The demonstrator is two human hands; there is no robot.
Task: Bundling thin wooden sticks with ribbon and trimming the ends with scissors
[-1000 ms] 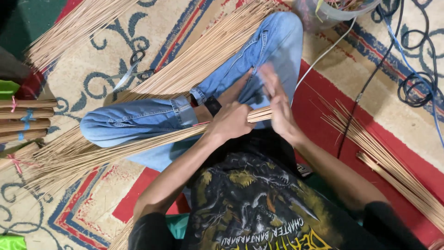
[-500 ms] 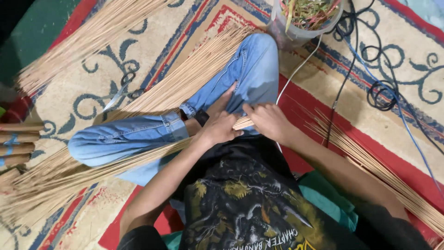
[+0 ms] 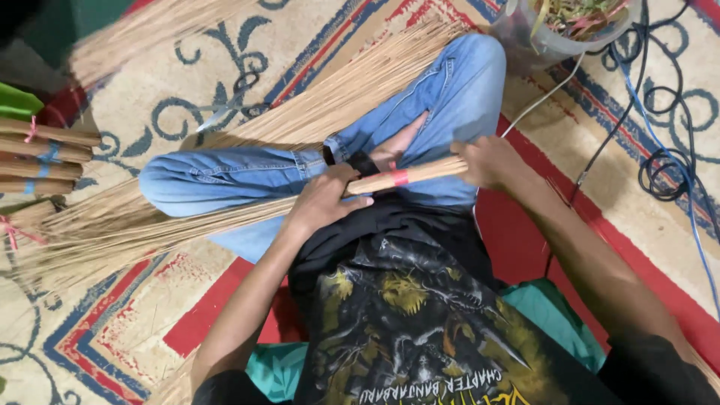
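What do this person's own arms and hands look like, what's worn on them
Both arms are bare from the short black sleeves down. The left hand and right hand wear no gloves, and no rings show. No watch or band shows on either forearm; the dark strap near the left hand cannot be placed for certain.

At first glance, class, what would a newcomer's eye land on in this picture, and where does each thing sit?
The bundle of thin sticks lies across the lap, bound by a pink band, gripped by the left hand and right hand. Scissors lie on the patterned rug beyond the knee; tied bundles stack at far left.
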